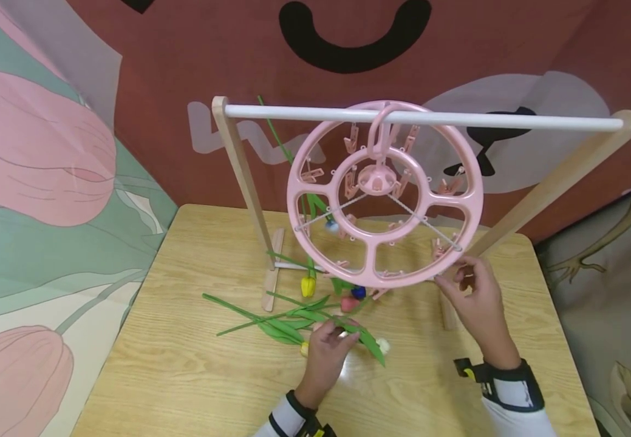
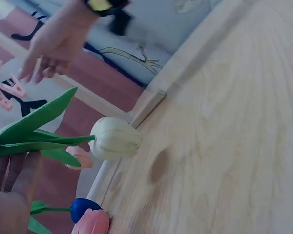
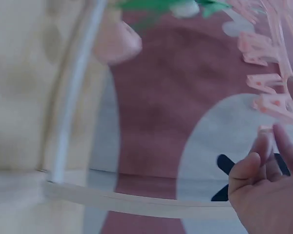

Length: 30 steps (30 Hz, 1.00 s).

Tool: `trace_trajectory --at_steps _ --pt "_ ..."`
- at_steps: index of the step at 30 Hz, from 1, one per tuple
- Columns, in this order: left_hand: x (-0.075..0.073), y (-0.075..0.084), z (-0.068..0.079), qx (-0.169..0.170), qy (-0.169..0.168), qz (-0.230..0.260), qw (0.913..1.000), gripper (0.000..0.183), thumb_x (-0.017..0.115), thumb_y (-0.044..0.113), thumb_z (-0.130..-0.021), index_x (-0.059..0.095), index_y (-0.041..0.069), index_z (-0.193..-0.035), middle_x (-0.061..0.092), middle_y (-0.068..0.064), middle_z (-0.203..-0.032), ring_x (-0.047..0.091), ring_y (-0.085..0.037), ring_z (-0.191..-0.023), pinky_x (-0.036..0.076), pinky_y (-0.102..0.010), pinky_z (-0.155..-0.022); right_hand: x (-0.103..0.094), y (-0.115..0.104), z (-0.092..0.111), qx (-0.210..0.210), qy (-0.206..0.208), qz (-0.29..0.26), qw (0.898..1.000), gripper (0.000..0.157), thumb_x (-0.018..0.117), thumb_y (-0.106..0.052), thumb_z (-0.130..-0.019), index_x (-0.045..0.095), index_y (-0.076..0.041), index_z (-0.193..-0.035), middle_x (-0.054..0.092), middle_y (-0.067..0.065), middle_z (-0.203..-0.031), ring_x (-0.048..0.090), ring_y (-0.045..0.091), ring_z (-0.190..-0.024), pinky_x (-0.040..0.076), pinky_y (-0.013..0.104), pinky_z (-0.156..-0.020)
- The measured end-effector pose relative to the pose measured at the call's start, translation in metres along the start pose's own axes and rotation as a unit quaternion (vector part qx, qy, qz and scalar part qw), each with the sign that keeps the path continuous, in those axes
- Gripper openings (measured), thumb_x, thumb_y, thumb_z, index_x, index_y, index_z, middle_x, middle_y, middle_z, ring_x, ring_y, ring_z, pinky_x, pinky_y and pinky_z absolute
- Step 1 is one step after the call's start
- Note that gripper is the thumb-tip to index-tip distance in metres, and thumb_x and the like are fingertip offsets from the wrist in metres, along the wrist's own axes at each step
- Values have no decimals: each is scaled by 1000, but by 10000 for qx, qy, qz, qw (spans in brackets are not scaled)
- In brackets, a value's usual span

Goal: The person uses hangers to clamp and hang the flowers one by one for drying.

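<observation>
My left hand (image 1: 326, 352) holds a white artificial tulip (image 2: 115, 139) by its green stem and leaves, low over the table. In the head view its bloom points to the right. My right hand (image 1: 476, 297) is raised at the lower right rim of a pink round clip hanger (image 1: 371, 255). Its fingers are bent close to the pink clips (image 3: 271, 105); whether they pinch anything is hard to make out. Below the hanger show a yellow tulip (image 1: 308, 286), a blue tulip (image 1: 358, 292) and a pink tulip (image 1: 349, 304). A pale blue tulip (image 1: 331, 226) points downward behind the rim.
The hanger hooks over the white bar (image 1: 512, 121) of a wooden stand, whose posts (image 1: 246, 182) rise on both sides. Another yellow tulip (image 1: 304, 349) and several green stems (image 1: 238, 308) lie on the wooden table (image 1: 184, 376). A printed brown cloth (image 1: 211, 54) hangs behind.
</observation>
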<state>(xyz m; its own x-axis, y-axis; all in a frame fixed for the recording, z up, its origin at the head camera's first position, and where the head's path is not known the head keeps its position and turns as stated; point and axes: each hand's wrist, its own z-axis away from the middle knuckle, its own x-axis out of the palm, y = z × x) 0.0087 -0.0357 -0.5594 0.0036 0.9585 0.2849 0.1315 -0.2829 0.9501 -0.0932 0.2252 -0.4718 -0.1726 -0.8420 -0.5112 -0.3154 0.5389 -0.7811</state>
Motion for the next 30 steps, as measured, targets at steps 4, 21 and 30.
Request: trace_trajectory --at_steps 4,21,30 --pt "3 -4 3 782 -463 -104 9958 13 67 -10 -92 65 -12 -105 64 -32 -106 68 -11 -106 64 -34 -89 -8 -3 -26 -147 -212 -156 9995 61 79 7 -84 59 -6 -140 53 -11 -112 49 11 -90 43 14 -70" --pt "12 15 -1 2610 -961 -2069 9380 22 78 -14 -79 73 -3 -97 75 -16 -95 74 -25 -88 62 -21 -82 -11 -25 -38 -447 -1069 -1710 9784 41 67 18 -88 58 12 -127 70 -2 -117 70 4 -106 58 14 -86" --pt "11 10 -2 2336 -1041 -1960 9467 26 78 -14 -80 70 -3 -102 74 -19 -101 74 -28 -92 63 -23 -81 -14 -31 -12 -899 -1122 -1615 9763 48 70 24 -82 61 13 -128 71 0 -124 68 6 -114 57 15 -92"
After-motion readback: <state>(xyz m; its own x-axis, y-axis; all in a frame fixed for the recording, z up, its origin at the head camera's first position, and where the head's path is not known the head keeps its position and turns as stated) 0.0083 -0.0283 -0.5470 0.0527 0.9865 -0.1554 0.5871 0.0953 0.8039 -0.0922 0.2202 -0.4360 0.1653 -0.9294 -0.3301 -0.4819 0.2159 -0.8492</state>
